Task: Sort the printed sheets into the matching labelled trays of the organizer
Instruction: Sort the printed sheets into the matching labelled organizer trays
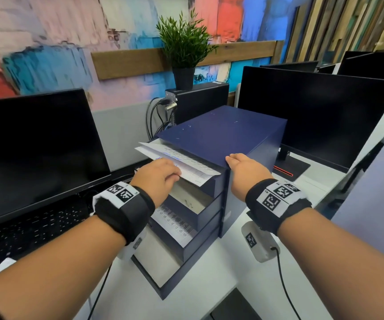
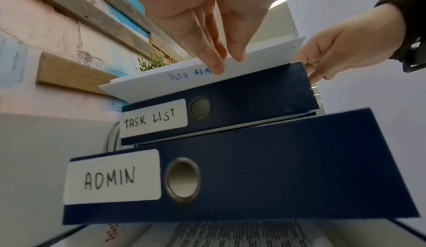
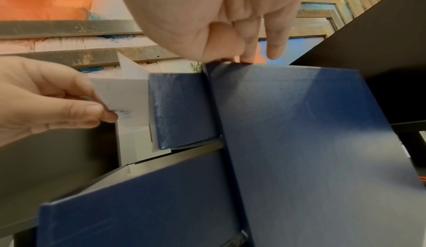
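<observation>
A dark blue organizer point(image 1: 223, 132) stands on the white desk with its trays pulled out in steps. The top tray point(image 2: 253, 94) is labelled TASK LIST point(image 2: 154, 117); the one under it point(image 2: 276, 169) reads ADMIN. My left hand point(image 1: 177, 174) pinches white printed sheets point(image 1: 186, 162) with blue handwriting, which lie across the top tray's opening and stick out to the left. In the right wrist view its thumb and fingers point(image 3: 103, 108) clamp the paper point(image 3: 131, 94). My right hand point(image 1: 235, 160) rests with straight fingers on the organizer's top front corner. A lower tray holds a printed sheet point(image 1: 177, 225).
A dark monitor point(image 1: 36, 146) and black keyboard point(image 1: 25, 232) sit at the left. Another monitor point(image 1: 313, 112) stands close on the right. Behind the organizer are a black computer case point(image 1: 200, 100) and a potted plant point(image 1: 184, 47). A black cable point(image 1: 283, 285) crosses the desk.
</observation>
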`<move>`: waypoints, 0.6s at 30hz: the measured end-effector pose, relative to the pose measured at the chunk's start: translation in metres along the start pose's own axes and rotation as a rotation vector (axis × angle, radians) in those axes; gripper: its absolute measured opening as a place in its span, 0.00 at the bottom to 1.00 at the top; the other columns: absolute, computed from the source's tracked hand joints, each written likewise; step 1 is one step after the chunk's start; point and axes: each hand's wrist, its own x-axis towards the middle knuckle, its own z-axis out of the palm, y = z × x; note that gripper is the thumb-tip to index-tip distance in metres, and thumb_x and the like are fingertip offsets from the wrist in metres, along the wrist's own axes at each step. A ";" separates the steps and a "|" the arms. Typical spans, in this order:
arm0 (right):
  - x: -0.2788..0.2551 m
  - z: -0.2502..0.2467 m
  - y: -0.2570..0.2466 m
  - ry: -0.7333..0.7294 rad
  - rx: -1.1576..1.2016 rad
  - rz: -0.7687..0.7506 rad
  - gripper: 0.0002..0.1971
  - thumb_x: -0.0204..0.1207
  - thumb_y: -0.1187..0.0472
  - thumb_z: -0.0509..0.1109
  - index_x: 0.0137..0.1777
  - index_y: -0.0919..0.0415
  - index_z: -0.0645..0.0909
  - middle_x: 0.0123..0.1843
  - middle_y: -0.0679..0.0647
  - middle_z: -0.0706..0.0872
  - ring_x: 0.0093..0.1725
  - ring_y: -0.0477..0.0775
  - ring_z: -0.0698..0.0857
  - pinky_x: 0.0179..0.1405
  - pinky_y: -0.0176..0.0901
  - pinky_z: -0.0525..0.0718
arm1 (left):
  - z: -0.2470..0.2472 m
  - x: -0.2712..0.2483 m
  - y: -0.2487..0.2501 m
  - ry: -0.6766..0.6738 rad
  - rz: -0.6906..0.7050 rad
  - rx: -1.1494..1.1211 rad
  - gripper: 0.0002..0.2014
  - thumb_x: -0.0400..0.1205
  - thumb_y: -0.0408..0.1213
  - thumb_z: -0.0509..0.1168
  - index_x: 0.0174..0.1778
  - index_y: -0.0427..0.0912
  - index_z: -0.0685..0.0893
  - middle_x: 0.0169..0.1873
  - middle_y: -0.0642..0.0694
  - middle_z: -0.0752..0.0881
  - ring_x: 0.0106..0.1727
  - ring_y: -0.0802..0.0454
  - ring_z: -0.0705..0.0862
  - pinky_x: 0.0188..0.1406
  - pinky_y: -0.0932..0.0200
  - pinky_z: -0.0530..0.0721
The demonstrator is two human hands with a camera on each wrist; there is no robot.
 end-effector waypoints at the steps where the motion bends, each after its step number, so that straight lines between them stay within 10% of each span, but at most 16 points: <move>1: 0.000 0.000 0.000 0.000 0.001 0.002 0.35 0.75 0.70 0.57 0.83 0.55 0.56 0.83 0.48 0.56 0.79 0.53 0.63 0.73 0.44 0.67 | 0.002 0.001 0.001 -0.011 0.000 0.000 0.10 0.81 0.32 0.65 0.56 0.41 0.88 0.57 0.47 0.85 0.61 0.50 0.80 0.62 0.70 0.67; 10: 0.000 0.000 0.000 -0.004 -0.003 -0.008 0.35 0.75 0.70 0.56 0.83 0.56 0.55 0.83 0.49 0.56 0.80 0.53 0.62 0.73 0.43 0.67 | 0.005 0.000 0.004 -0.358 0.044 0.169 0.31 0.84 0.31 0.55 0.82 0.49 0.55 0.83 0.56 0.51 0.83 0.55 0.48 0.77 0.66 0.48; 18: 0.000 -0.001 0.001 -0.001 -0.008 -0.022 0.34 0.76 0.69 0.57 0.83 0.55 0.56 0.83 0.49 0.56 0.79 0.54 0.63 0.72 0.43 0.68 | 0.010 -0.001 0.004 -0.315 0.025 0.112 0.37 0.77 0.24 0.56 0.81 0.52 0.56 0.82 0.57 0.53 0.84 0.54 0.47 0.81 0.58 0.51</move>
